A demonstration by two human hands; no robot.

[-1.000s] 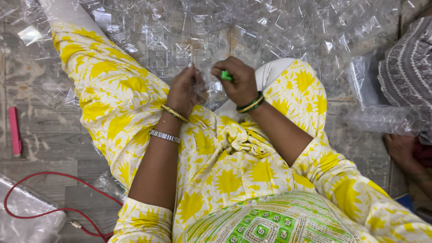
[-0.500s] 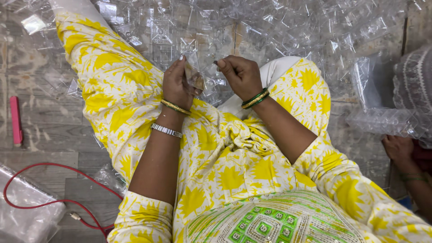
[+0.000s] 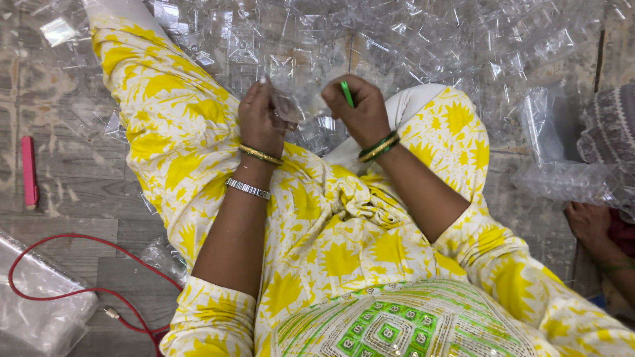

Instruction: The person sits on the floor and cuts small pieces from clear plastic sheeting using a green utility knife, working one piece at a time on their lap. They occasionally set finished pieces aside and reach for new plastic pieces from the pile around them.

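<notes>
Both hands higher vs. earlier: left hand [image 3: 261,119] pinches clear plastic piece [image 3: 286,106], right hand [image 3: 357,109] grips green stick [image 3: 346,94].

A single head-worn camera looks steeply down from close above, taking in the seated person's lap, both hands [image 3: 311,116], and the floor [image 3: 66,165] strewn with clear plastic pieces [image 3: 423,39].

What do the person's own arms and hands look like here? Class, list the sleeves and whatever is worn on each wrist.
Both arms have short yellow-and-white floral sleeves. The left hand has a gold-and-green bangle at the wrist and a silver bracelet below it. The right hand has green and gold bangles.
</notes>
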